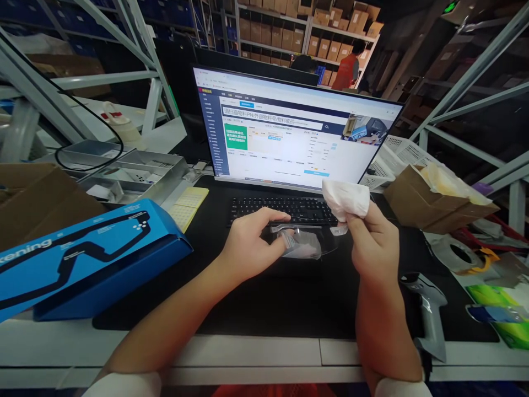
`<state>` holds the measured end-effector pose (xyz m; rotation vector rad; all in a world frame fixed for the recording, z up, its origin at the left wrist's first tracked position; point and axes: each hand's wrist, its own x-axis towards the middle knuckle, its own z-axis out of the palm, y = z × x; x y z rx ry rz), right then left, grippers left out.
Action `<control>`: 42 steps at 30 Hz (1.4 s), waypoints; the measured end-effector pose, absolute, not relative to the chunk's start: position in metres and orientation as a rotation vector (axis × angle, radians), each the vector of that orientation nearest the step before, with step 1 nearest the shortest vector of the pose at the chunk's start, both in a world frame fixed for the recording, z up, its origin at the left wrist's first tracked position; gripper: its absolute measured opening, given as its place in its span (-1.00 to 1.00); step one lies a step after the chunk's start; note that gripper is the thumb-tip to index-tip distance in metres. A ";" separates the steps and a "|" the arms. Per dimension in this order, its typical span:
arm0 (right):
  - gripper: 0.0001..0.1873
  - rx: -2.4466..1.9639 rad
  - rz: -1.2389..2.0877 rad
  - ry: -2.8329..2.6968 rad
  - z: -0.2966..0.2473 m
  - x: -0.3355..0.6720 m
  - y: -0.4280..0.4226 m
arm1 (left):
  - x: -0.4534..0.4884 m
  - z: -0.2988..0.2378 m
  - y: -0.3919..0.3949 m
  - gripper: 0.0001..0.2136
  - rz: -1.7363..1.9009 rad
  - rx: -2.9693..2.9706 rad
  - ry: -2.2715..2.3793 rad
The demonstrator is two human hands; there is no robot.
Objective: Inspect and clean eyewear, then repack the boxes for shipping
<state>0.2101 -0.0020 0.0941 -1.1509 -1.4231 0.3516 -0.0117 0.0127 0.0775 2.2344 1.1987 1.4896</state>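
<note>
My left hand (251, 241) is at the near edge of the black keyboard (303, 210), its thumb and fingers closed on the left end of a clear plastic package (306, 245). The package has something whitish in it that I cannot make out. To the right, my right hand (375, 238) pinches a crumpled white tissue (347, 199) between thumb and fingers, raised in front of the monitor's lower edge. A small clear flap of plastic shows just below the tissue. The other fingertips of my left hand are hidden behind the plastic.
A lit monitor (285, 132) stands behind the keyboard. On the left lie a blue box (103, 253), a yellow notepad (190, 207) and metal trays (136, 173). At right are a barcode scanner (432, 314), a tape roll (452, 253), a cardboard box (430, 204) and a green packet (502, 314).
</note>
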 end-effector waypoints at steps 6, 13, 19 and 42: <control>-0.73 -1.169 0.352 -1.431 0.094 0.211 -0.003 | -0.011 0.077 0.013 -0.84 1.482 2.228 1.223; -0.72 -1.161 0.314 -1.447 0.097 0.209 -0.003 | -0.011 0.076 0.013 -0.82 1.461 2.212 1.206; -0.75 -1.168 0.287 -1.451 0.097 0.208 -0.003 | -0.011 0.075 0.013 -0.81 1.448 2.200 1.211; -0.77 -1.208 0.282 -1.477 0.097 0.211 -0.002 | -0.011 0.074 0.014 -0.81 1.398 2.130 1.196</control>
